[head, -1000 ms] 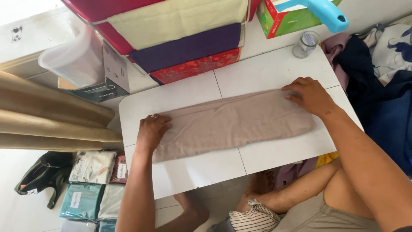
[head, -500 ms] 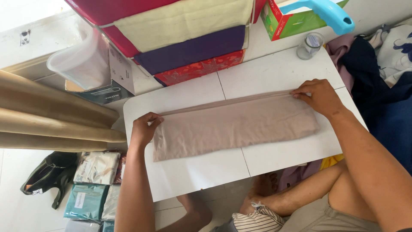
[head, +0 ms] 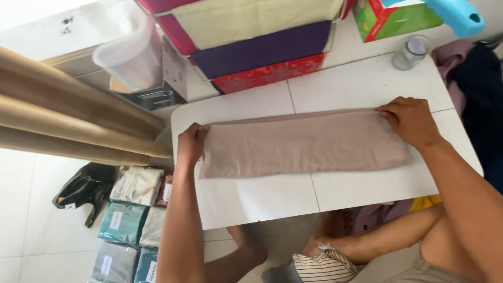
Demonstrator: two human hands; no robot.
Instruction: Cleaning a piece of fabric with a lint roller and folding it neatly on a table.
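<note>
Hands on both ends of folded beige cloth (head: 301,144), lying flat along white table (head: 361,84). Left hand (head: 191,144) pinching left end, right hand (head: 411,120) gripping far right corner. Glass jar (head: 410,52) beyond, then stacked fabric boxes (head: 262,47).

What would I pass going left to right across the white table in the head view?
Left hand on the cloth's end → folded beige cloth stretched along the white table → right hand on its other end → small glass jar at the far corner.
</note>
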